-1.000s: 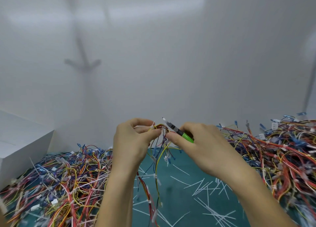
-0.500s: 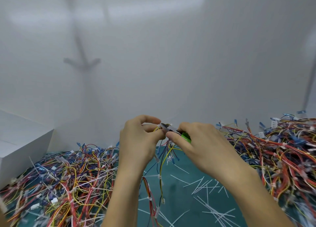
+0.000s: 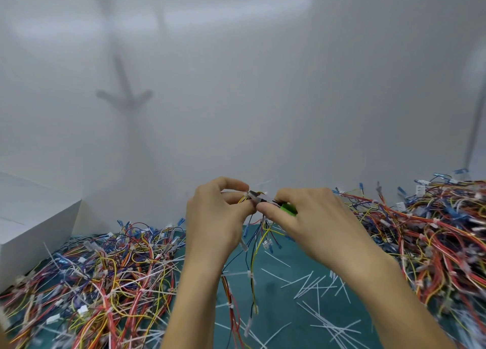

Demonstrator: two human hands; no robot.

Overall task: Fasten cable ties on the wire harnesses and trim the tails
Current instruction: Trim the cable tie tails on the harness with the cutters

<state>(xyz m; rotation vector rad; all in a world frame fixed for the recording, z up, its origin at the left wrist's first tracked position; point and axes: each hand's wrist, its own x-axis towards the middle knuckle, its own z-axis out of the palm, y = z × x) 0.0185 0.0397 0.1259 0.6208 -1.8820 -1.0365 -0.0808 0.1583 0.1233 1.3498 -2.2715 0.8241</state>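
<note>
Centrally, above the teal tabletop [image 3: 276, 304], the left hand [image 3: 215, 217] pinches the top of a thin multicoloured wire harness [image 3: 263, 227], which hangs down. The right hand [image 3: 313, 225] grips small green-handled cutters [image 3: 288, 209], their tips at the pinched spot.

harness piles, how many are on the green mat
2: left pile by the white box, right pile at the right edge. One loose harness hangs from the left hand; more may be out of view.

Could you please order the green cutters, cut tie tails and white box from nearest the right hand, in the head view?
1. Green cutters, gripped in the right hand.
2. Cut tie tails, strewn below it.
3. White box, far left.
</note>
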